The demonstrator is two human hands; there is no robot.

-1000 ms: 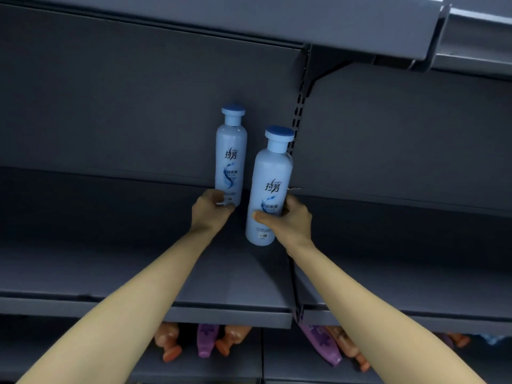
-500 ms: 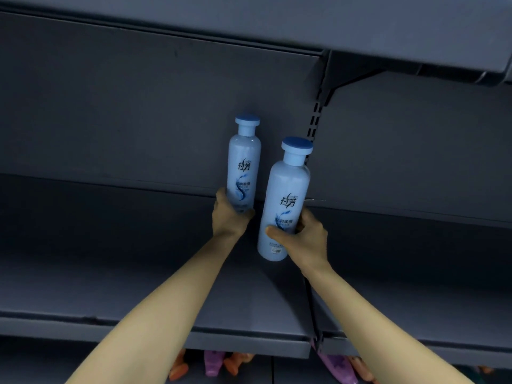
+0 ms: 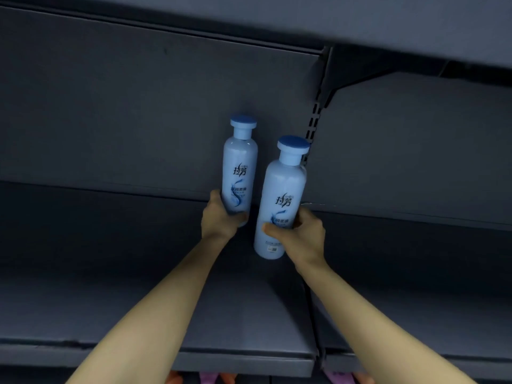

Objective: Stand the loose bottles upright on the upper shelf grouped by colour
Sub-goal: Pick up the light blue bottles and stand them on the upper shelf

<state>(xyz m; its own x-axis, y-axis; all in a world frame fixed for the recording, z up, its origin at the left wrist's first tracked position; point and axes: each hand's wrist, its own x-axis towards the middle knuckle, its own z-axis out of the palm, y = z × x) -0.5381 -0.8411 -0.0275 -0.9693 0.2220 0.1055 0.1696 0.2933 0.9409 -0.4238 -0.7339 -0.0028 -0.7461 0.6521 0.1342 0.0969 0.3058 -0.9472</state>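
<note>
We're in a shop aisle here, and the fittings say so. A grey metal shelf deck point(image 3: 110, 286) runs the full width of the frame, with a flat back panel point(image 3: 138, 106) behind it and another shelf overhead point(image 3: 249, 12) across the top. Right of centre, a slotted upright point(image 3: 314, 126) splits two bays, and an angled bracket point(image 3: 357, 76) is hooked in at upper right: retail racking through and through. There's stock too: a pale blue bottle point(image 3: 240, 167) and a twin bottle point(image 3: 285, 195) just beside it at centre, same printed label, same blue cap. Along the bottom edge, under the deck's front lip point(image 3: 235, 364), orange and purple bottles point(image 3: 207, 379) peek out.
</note>
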